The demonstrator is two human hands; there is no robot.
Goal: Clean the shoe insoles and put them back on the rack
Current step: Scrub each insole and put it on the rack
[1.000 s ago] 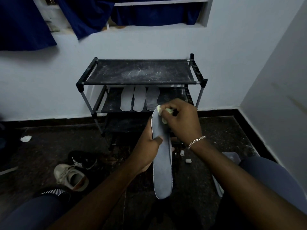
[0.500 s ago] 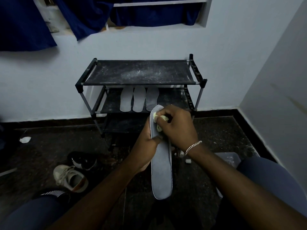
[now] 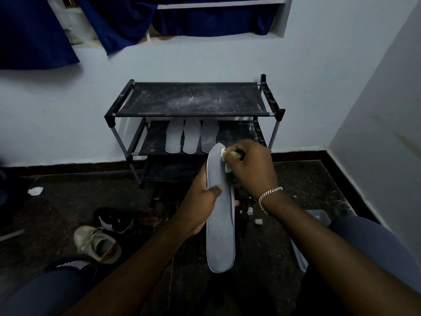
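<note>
Insole wiping in progress, frame centre.
Left hand (image 3: 200,201) grips grey insole (image 3: 219,236) at mid-length, thumb across its face; it runs 12 to 6 o'clock. Right hand (image 3: 250,169) pinches pale yellow wipe (image 3: 224,154) against its 12 o'clock tip. Rack (image 3: 193,99) at 12 o'clock; three insoles (image 3: 191,137) on its middle shelf.
</note>
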